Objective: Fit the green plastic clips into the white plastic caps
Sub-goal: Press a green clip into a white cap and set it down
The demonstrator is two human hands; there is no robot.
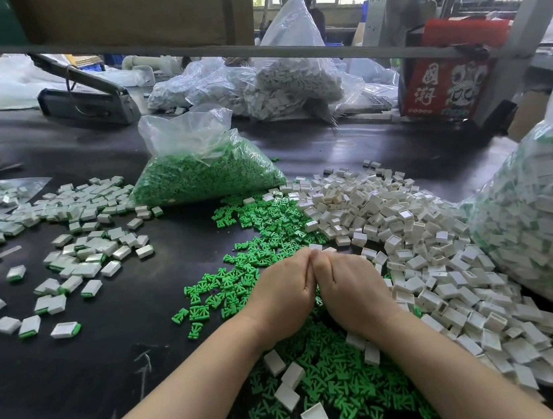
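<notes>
The dark surface carries everything. At the right edge leans a big clear sack stuffed with white-and-green pieces, and behind the work area sits a bag of clips, its mouth open. Farther back lie more bags of white parts and a red box.

In front of the person spread two loose heaps that meet and mix: the caps on the right and the clips in the middle, running under both forearms. To the left, well apart from the heaps, lie scattered finished pieces, white with a green edge showing.

Smallest and most central: the left hand and right hand are held knuckle to knuckle above the clip heap, fingers curled inward. A sliver of one cap shows at the fingertips, so the grip seems to be pinching a cap and, I judge, pressing a clip into it. The clip itself is hidden, and which hand holds which part cannot be told.

The risks from here are a clip going in skewed or only half seated, since the hands hide the joint, and a slip under pressure that flicks either part into the mixed heap. A forearm dragging could also push loose caps off the near edge.
</notes>
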